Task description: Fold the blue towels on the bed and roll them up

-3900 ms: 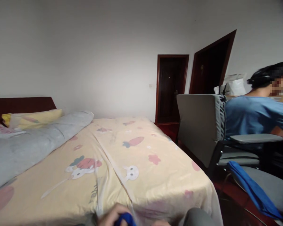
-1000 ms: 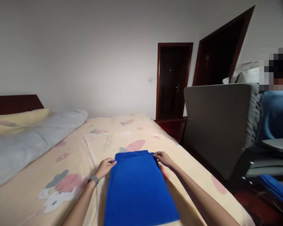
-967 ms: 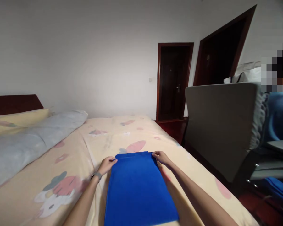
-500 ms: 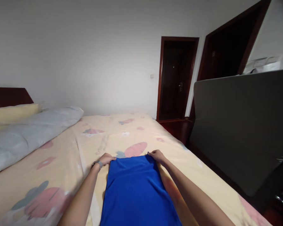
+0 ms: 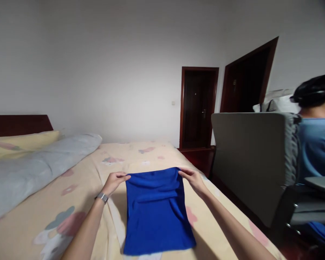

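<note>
A blue cloth (image 5: 157, 216) lies lengthwise on the bed in front of me, roughly rectangular, with soft creases across its upper part. I cannot tell whether it is a folded garment or a plain cloth. My left hand (image 5: 116, 182), with a grey watch band (image 5: 101, 196) at the wrist, pinches the far left corner. At the far right corner, my right hand (image 5: 193, 180) pinches the fabric between thumb and fingers. The far edge is stretched between both hands and seems raised off the sheet. Its near edge rests on the bed.
Under the cloth is a bed with a cream patterned sheet (image 5: 141, 159). A grey quilt (image 5: 43, 173) and a yellow pillow (image 5: 24, 142) lie at left. To the right stand a large grey panel (image 5: 249, 155) and a person in a blue top (image 5: 318, 144). A dark door (image 5: 196, 108) is behind.
My view has tilted up and shifted, so the person at right and the cloth's near edge now show. Both hands keep their corners, and the far edge looks lifted.
</note>
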Demonstrator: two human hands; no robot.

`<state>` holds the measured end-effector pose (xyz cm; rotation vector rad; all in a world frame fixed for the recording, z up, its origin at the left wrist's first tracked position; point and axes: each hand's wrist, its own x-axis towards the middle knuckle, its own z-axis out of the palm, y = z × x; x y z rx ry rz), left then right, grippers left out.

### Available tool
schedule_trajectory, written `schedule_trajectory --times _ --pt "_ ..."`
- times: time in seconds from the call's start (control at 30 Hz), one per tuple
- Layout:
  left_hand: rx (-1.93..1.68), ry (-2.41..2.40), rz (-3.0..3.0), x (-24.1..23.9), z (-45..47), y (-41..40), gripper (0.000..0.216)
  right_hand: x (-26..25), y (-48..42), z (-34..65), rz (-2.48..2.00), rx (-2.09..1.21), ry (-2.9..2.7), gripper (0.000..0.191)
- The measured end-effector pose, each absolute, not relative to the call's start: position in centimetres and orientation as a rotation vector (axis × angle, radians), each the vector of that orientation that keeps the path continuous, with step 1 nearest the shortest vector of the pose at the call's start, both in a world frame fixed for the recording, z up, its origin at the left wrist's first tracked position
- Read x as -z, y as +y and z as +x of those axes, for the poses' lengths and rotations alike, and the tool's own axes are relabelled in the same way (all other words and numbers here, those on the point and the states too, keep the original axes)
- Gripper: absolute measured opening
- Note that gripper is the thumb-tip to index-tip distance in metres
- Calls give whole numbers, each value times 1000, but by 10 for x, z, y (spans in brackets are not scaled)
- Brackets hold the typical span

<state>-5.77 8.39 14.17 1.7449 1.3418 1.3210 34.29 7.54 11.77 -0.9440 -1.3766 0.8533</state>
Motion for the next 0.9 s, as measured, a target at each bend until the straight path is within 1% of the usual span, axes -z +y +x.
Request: schedule_trajectory --times 0.1,0.2,0.27,0.37,0.5,0.67,0.8,0.9 --pt "-1509 1237 1773 -179 -62 22 51 -156 11 353 -788 -852 -1244 45" --pt "-1688 1104 1765 -208 -54 -41 43 -187 -49 357 -707 -866 -1139 39" --pt "-1806 1021 1687 -223 -45 -80 39 -202 -84 357 -675 -857 -1100 37" --pt "-1918 975 1523 -239 -33 -128 40 -216 -125 358 -637 -812 -1043 35" --pt "-1891 1047 1485 -245 -28 -171 39 -219 -166 362 -627 -784 -997 35" --pt "-1859 1063 1381 -242 -31 -204 38 -214 -198 371 -647 -807 -965 34" --pt "-1817 1028 1245 -238 -37 -220 36 -208 -209 374 -673 -825 -945 33" --pt "-1794 1008 1117 -231 -41 -215 36 -199 -204 373 -691 -853 -932 31"
